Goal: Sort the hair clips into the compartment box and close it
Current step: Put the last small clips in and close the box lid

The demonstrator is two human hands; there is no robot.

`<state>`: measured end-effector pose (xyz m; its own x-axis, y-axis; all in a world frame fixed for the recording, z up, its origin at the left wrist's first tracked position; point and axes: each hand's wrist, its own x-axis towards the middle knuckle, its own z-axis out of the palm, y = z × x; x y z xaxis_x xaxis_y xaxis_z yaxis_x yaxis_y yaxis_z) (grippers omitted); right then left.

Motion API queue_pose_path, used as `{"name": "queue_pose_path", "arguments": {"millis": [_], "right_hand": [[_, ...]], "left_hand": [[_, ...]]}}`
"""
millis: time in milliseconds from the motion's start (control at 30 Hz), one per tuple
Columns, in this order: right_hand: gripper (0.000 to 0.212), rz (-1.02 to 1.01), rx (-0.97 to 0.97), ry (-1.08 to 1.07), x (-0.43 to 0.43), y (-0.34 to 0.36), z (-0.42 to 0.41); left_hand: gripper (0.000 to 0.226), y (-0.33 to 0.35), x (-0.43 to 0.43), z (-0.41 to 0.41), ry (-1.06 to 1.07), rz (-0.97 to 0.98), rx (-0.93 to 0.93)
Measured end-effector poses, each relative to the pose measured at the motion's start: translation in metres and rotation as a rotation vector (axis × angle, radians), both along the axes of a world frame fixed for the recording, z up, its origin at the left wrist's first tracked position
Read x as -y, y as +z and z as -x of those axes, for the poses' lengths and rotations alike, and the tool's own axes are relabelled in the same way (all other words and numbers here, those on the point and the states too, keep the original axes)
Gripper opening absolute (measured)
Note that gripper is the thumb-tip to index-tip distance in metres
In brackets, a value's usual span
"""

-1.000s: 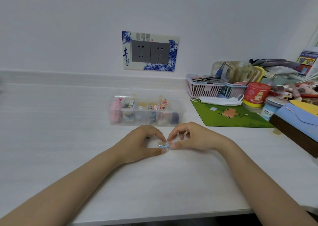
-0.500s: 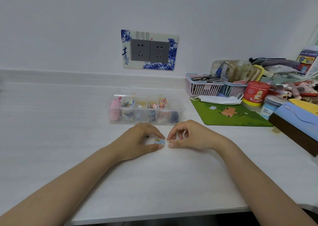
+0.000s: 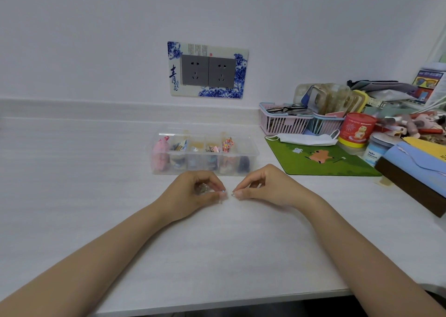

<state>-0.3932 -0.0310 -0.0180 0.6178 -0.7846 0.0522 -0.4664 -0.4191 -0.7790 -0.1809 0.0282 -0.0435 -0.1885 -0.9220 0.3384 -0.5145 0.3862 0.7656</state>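
Note:
A clear compartment box (image 3: 251, 151) stands on the white table, just beyond my hands, with colourful hair clips in several of its compartments. I cannot tell whether its lid is on. My left hand (image 3: 193, 194) rests on the table in front of the box. Its fingers are curled around a small shiny hair clip (image 3: 204, 188), which is mostly hidden inside the hand. My right hand (image 3: 265, 187) lies beside it with thumb and forefinger pinched together, and nothing shows between them. A narrow gap separates the fingertips of the two hands.
To the right lie a green mat (image 3: 321, 162), a white face mask (image 3: 306, 139), a pink basket (image 3: 282, 124), a red tin (image 3: 358, 129) and a blue-topped brown box (image 3: 415, 174) among clutter. A wall socket (image 3: 207, 71) is behind. The table's front edge runs near my forearms.
Both hands were pinching the small clip together. The right fingertips have now come off it, the hands have parted slightly, and the clip stays in the left hand.

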Motion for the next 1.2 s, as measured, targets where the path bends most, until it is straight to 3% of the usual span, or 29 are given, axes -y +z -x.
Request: {"name": "queue_pose_path", "arguments": {"millis": [267,467,667,867,1000,1200], "right_hand": [[0.013,0.066,0.009,-0.03,0.001,-0.003,-0.002],[0.02,0.148,-0.062,-0.073,0.006,-0.01,-0.001],[0.016,0.137,0.014,-0.052,-0.005,0.0,-0.005],[0.004,0.34,0.339,-0.278,0.018,0.036,-0.004],[0.014,0.358,0.288,-0.362,0.053,0.04,-0.005],[0.008,0.304,0.25,-0.352,0.07,0.025,-0.011]], "left_hand": [[0.014,-0.005,0.004,-0.001,0.05,-0.064,-0.043],[0.012,-0.005,0.004,0.0,0.071,-0.042,0.068],[0.021,-0.009,0.008,-0.004,0.041,0.041,0.205],[0.018,-0.008,0.006,-0.003,0.037,0.042,0.191],[0.018,-0.008,0.007,-0.004,0.047,0.032,0.213],[0.021,-0.006,0.006,-0.006,0.03,0.024,0.229]]}}
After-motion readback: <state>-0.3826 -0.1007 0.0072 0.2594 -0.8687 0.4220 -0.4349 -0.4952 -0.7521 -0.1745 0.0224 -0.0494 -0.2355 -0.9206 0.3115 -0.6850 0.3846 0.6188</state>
